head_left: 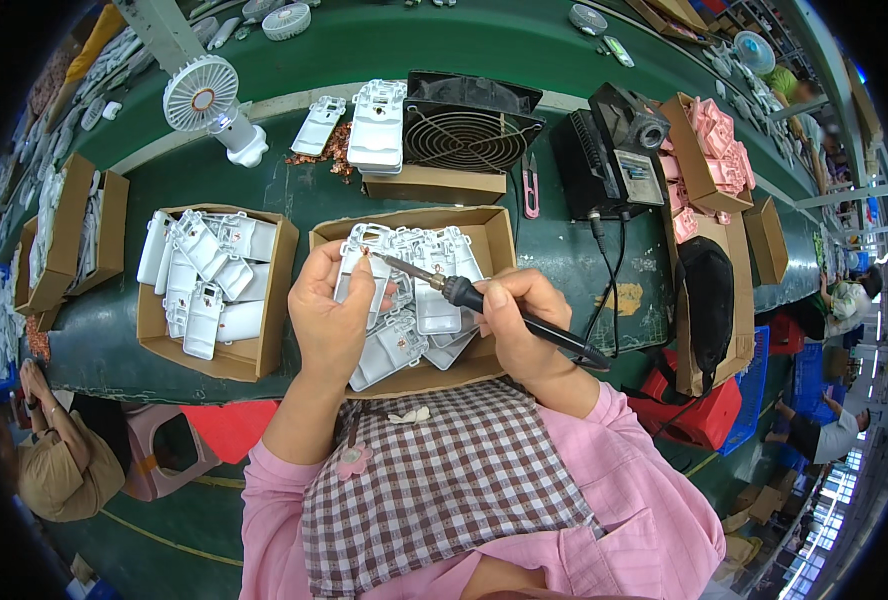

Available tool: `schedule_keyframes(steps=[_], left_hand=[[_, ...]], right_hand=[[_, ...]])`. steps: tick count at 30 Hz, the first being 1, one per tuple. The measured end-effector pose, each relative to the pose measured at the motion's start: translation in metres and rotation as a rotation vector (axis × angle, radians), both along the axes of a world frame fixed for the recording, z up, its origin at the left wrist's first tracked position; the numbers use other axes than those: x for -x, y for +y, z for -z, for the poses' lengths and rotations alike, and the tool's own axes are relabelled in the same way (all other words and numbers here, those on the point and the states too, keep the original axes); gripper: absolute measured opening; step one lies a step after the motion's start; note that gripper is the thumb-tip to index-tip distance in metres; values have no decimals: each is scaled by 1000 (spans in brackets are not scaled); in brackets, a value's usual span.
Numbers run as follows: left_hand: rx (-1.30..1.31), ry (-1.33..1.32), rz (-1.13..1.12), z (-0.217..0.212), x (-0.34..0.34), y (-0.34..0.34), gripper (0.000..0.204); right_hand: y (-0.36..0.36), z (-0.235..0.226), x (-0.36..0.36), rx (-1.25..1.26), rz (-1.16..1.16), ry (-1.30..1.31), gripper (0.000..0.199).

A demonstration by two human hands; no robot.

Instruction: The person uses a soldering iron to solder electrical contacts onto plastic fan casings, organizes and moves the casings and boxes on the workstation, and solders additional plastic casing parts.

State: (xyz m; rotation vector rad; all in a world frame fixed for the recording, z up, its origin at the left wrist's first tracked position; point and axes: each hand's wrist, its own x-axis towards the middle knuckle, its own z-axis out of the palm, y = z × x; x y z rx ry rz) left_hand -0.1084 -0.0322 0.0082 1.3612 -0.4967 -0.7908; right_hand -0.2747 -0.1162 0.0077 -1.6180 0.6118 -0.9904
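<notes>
My left hand point(329, 305) grips a white plastic housing point(352, 268) by its edges, over a cardboard box point(419, 382). In my right hand point(524, 322) is a black-handled soldering iron point(454, 289), held like a pen. The iron's metal tip slants left to the housing's top end, beside my left thumb and a small copper-coloured part. Whether the tip touches it I cannot tell. Several more white housings point(394, 345) lie loosely in the box below both hands.
A second box of white housings point(204, 325) stands left. Behind are stacked housings point(376, 125), a black fan point(469, 135), pink snips point(531, 188) and a soldering station point(614, 150) with its cord. A small white fan point(204, 97) stands far left. Pink housings point(719, 150) fill a box at right.
</notes>
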Motion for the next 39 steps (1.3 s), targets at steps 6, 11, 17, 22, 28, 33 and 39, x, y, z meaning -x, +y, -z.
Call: schedule_keyframes(steps=[6,11,17,22,28,33,39], left_hand=[[7,-32,2,2,2,-1,11],[-11,-49,19,3,2,0,11],[-19,-35,36,1,3,0,11],[-14,-29,51,2,2,0,12],[-14,-51,37,1,1,-1,12],[-3,-222,5,20,-2,3,14],[-49,-652,28,0,-5,26,21]], right_hand=[[-1,3,1,-25,5,7,17],[0,4,0,-30,5,8,19],[-1,1,1,-41,-22,16,19],[-2,1,0,-30,-18,19,19],[-2,1,-3,-25,-14,44,16],[4,4,4,-129,39,-78,12],[1,7,5,-161,58,-122,14]])
